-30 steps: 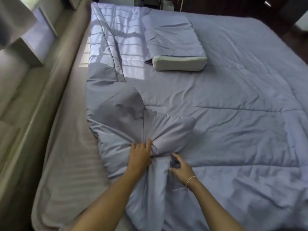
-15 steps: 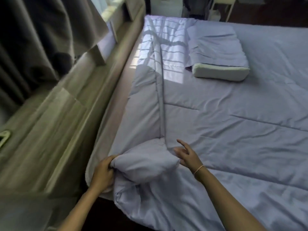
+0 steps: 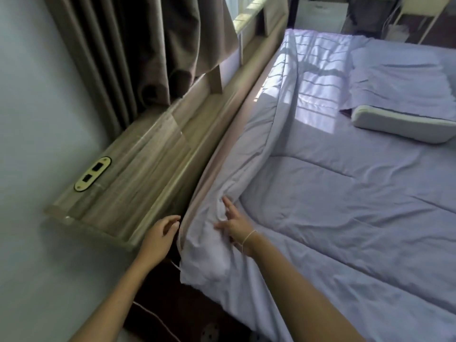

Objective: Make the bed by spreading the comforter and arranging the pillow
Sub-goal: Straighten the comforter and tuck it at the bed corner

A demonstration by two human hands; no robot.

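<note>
Lavender quilted comforter (image 3: 345,206) covers most of the bed, filling centre and right of frame; mostly flat w/ light wrinkles. Its corner at lower centre is bunched and hangs over the mattress edge, and a long fold runs along the left side up toward the sunlit patch at upper centre. So, judging by this: spreading is largely done, but that corner and left edge need pulling straight.

Right hand (image 3: 234,224) rests on the bunched corner, fingers extended and spread, pressing the fabric, not gripping. Left hand (image 3: 161,234) hovers just beside the mattress edge, fingers loosely curled, holding nothing.

Pillow (image 3: 399,124) lies at upper right, on top of the comforter, w/ a loose lavender cloth draped over it; looks not yet arranged.

Outward: wooden headboard shelf (image 3: 148,174) w/ a socket plate (image 3: 92,174) at left, brown curtain (image 3: 148,45) above it.

Hard to tell: pillow is cut off by the right frame edge; far side and foot of bed are out of view; area under the bed is dark, a thin cord barely visible.
</note>
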